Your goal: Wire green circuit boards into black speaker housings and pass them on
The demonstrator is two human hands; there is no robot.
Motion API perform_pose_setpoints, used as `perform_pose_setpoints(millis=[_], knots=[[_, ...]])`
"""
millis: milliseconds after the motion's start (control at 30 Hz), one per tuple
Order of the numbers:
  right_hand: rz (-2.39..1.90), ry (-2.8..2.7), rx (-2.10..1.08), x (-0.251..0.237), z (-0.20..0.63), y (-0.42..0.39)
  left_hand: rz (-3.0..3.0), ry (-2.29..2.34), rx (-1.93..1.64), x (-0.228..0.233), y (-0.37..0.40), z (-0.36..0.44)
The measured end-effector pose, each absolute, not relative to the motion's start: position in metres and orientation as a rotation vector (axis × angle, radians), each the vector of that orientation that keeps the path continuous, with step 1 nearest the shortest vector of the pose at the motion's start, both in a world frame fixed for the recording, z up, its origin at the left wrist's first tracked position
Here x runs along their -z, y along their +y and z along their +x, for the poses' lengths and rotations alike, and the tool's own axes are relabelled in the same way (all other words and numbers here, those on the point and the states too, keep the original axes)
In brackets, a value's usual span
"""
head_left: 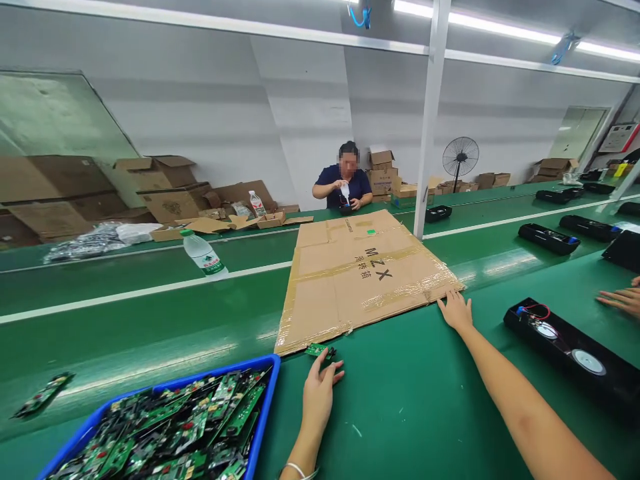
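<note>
My left hand (319, 387) is at the near left edge of a large flat cardboard sheet (345, 290). Its thumb and fingers pinch a small green circuit board (316, 349) with black parts on one end. With fingers spread, my right hand (456, 311) rests on the sheet's near right corner. The sheet lies across the green bench, taped and printed with black lettering. Left of my left hand stands a blue tray (274, 387) heaped with green circuit boards (185, 427).
A long black speaker housing (575, 360) lies at right, near another person's hand (623, 298). A water bottle (204, 255) and a loose circuit board (43, 395) lie on the left. A white post (429, 120) rises behind the sheet. Across the bench sits a co-worker (345, 180).
</note>
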State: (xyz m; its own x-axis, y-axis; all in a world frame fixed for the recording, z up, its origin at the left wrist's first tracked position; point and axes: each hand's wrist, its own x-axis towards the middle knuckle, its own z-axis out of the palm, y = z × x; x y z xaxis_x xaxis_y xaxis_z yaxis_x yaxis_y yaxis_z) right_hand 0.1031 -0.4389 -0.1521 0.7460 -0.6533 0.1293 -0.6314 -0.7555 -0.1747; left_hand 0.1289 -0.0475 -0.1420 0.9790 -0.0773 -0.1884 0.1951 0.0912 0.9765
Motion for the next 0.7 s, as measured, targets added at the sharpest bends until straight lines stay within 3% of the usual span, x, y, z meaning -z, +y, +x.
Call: perform_pose_setpoints(millis=[700], knots=[[-2.804, 1.226, 0.691, 0.151, 0.088, -0.434, 1.397, 0.076, 0.098, 0.141, -0.051, 0.122]])
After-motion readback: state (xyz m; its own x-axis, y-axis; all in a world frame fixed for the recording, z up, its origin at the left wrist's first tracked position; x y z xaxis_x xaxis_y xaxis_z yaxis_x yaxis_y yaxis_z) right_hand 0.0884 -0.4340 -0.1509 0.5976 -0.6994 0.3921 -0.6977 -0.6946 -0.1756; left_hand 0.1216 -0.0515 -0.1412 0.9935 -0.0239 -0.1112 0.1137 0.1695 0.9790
